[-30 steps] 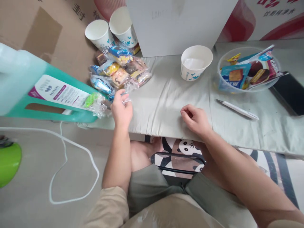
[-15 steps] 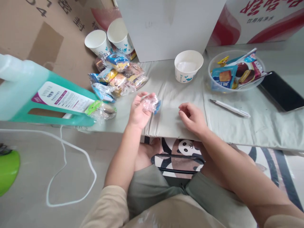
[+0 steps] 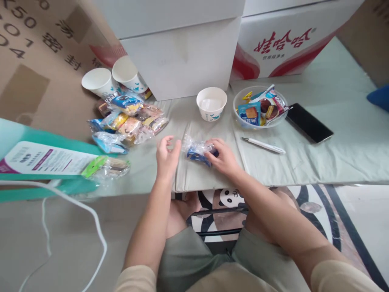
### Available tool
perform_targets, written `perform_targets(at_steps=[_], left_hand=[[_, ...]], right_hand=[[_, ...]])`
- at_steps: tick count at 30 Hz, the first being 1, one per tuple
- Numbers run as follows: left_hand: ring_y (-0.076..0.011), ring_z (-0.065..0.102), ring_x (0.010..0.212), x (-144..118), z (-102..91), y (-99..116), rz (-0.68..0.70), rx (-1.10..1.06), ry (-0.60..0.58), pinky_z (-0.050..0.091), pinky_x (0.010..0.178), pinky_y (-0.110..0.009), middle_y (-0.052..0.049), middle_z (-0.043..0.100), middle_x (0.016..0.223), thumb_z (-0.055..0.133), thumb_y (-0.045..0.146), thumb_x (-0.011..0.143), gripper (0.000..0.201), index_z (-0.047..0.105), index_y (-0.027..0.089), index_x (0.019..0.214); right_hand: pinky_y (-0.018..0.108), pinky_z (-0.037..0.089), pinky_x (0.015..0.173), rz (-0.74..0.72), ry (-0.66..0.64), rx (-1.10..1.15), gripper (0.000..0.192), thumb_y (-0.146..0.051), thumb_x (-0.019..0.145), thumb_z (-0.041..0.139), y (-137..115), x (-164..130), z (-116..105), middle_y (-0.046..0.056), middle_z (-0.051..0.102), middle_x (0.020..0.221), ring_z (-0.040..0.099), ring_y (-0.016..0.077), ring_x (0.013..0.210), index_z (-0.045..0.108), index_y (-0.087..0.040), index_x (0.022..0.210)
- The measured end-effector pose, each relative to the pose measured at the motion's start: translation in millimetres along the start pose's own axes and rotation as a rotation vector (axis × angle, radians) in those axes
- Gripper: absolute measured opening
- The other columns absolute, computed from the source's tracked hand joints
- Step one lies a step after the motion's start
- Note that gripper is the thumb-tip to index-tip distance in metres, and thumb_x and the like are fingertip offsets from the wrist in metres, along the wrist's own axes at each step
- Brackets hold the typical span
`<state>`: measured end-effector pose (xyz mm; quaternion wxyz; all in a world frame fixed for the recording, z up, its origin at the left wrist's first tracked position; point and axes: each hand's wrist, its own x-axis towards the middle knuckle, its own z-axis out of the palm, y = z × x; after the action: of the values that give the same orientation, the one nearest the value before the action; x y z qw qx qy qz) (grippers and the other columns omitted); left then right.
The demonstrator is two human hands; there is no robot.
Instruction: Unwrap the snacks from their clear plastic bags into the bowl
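Note:
My right hand (image 3: 224,157) grips the right end of a crumpled clear-and-blue snack wrapper (image 3: 197,153), low over the table's front part. Whether food is inside the wrapper cannot be made out. Just left of it, my left hand (image 3: 167,156) is raised with its thumb apart from the loosely curled fingers, and nothing shows in it. Beyond the wrapper stands a white paper bowl (image 3: 212,104). A heap of wrapped snacks (image 3: 130,117) lies to the left, and one green-topped snack packet (image 3: 106,167) rests nearer the front edge.
Two paper cups (image 3: 99,82) stand behind the snack heap. At left is a jug of green liquid (image 3: 45,158). To the right are a clear plastic bowl of packets (image 3: 261,123), a white pen (image 3: 263,145) and a black phone (image 3: 309,123). White boxes (image 3: 182,61) line the back.
The wrapper has passed from my left hand to my right, which has moved left to it. My left hand has let go and opened. The camera view has shifted to the right.

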<state>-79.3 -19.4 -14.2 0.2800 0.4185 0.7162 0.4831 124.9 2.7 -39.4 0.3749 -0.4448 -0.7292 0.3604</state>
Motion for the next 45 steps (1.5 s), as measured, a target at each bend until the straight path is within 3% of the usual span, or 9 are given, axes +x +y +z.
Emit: perform_targets(at_steps=[3, 8, 15, 19, 22, 29, 34, 39, 45], left_hand=[[-0.0317, 0.063, 0.12, 0.3, 4.5, -10.9, 0.13, 0.246, -0.208, 0.044, 0.111, -0.05, -0.015, 0.068, 0.123, 0.075, 0.041, 0.076, 0.038, 0.071, 0.017, 0.105], [-0.0243, 0.069, 0.113, -6.8, 21.8, -8.6, 0.282, 0.048, -0.397, 0.053, 0.099, -0.038, -0.012, 0.074, 0.123, 0.06, 0.031, 0.09, 0.027, 0.075, 0.018, 0.109], [-0.0216, 0.073, 0.093, -9.8, 33.2, -2.4, 0.16, -0.161, -0.426, 0.057, 0.086, -0.033, -0.009, 0.079, 0.1, 0.066, 0.044, 0.088, 0.033, 0.076, 0.016, 0.104], [-0.0258, 0.071, 0.106, -16.1, 39.9, 7.3, 0.207, -0.152, -0.662, 0.055, 0.096, -0.037, -0.011, 0.077, 0.113, 0.068, 0.041, 0.084, 0.038, 0.072, 0.015, 0.111], [-0.0284, 0.07, 0.107, -23.2, 48.4, 17.1, 0.274, -0.1, -0.85, 0.054, 0.097, -0.04, -0.011, 0.075, 0.115, 0.073, 0.039, 0.078, 0.047, 0.069, 0.015, 0.117], [-0.0285, 0.061, 0.126, -28.5, 60.7, 17.3, 0.318, 0.007, -0.801, 0.046, 0.114, -0.045, -0.013, 0.065, 0.129, 0.07, 0.024, 0.078, 0.038, 0.068, 0.016, 0.115], [-0.0288, 0.051, 0.139, -24.8, 54.0, 5.4, 0.251, -0.078, -0.79, 0.041, 0.12, -0.043, -0.012, 0.043, 0.149, 0.073, 0.021, 0.073, 0.033, 0.068, 0.02, 0.105], [-0.0248, 0.064, 0.118, -31.5, 56.5, 9.1, -0.133, -0.411, -0.762, 0.056, 0.096, -0.038, -0.01, 0.054, 0.142, 0.087, 0.035, 0.064, 0.079, 0.05, 0.029, 0.134], [-0.0172, 0.062, 0.087, -33.0, 56.4, 21.2, -0.163, -0.375, -0.812, 0.051, 0.079, -0.028, -0.004, 0.067, 0.097, 0.092, 0.046, 0.061, 0.058, 0.064, 0.018, 0.103]], right_hand=[[0.039, 0.049, 0.091, 0.006, 0.078, -0.045, 0.011, -0.029, 0.083, 0.064, 3.6, 0.0, 3.6, 0.009, 0.059, 0.099, 0.06, 0.0244, 0.098, 0.067, -0.02, 0.088], [0.03, 0.042, 0.07, 0.049, 0.059, -0.015, 0.016, -0.022, 0.076, 0.065, 0.4, -5.4, 3.3, 0.0, 0.054, 0.079, 0.05, 0.0165, 0.071, 0.061, -0.022, 0.092], [0.031, 0.044, 0.072, -0.012, 0.219, 0.046, 0.019, -0.035, 0.083, 0.067, -5.2, -12.2, -8.9, 0.0, 0.059, 0.077, 0.053, 0.0167, 0.073, 0.052, -0.023, 0.082], [0.032, 0.047, 0.073, 0.006, 0.192, 0.076, 0.022, -0.039, 0.088, 0.066, 0.7, -14.1, -17.5, 0.001, 0.058, 0.075, 0.056, 0.0169, 0.073, 0.055, -0.023, 0.077], [0.038, 0.05, 0.087, 0.002, 0.305, 0.043, 0.022, -0.041, 0.085, 0.069, 6.1, -12.7, -20.2, 0.007, 0.062, 0.099, 0.061, 0.022, 0.095, 0.059, -0.023, 0.079], [0.039, 0.052, 0.088, 0.199, 0.15, 0.228, 0.054, -0.046, 0.073, 0.078, 10.0, -1.5, -33.7, 0.01, 0.067, 0.116, 0.064, 0.0243, 0.101, 0.058, -0.022, 0.117], [0.032, 0.047, 0.069, 0.269, -0.124, 0.281, 0.045, -0.06, 0.075, 0.076, 7.7, -2.4, -46.9, 0.004, 0.069, 0.085, 0.061, 0.0184, 0.074, 0.064, -0.02, 0.094], [0.03, 0.043, 0.065, 0.228, 0.083, 0.398, 0.047, -0.061, 0.076, 0.076, 0.8, -5.4, -38.8, 0.0, 0.059, 0.073, 0.053, 0.0139, 0.067, 0.052, -0.022, 0.071], [0.03, 0.044, 0.065, 0.2, 0.126, 0.558, 0.052, -0.068, 0.073, 0.077, -2.4, -4.5, -40.5, 0.001, 0.059, 0.075, 0.053, 0.0135, 0.068, 0.055, -0.021, 0.072]])
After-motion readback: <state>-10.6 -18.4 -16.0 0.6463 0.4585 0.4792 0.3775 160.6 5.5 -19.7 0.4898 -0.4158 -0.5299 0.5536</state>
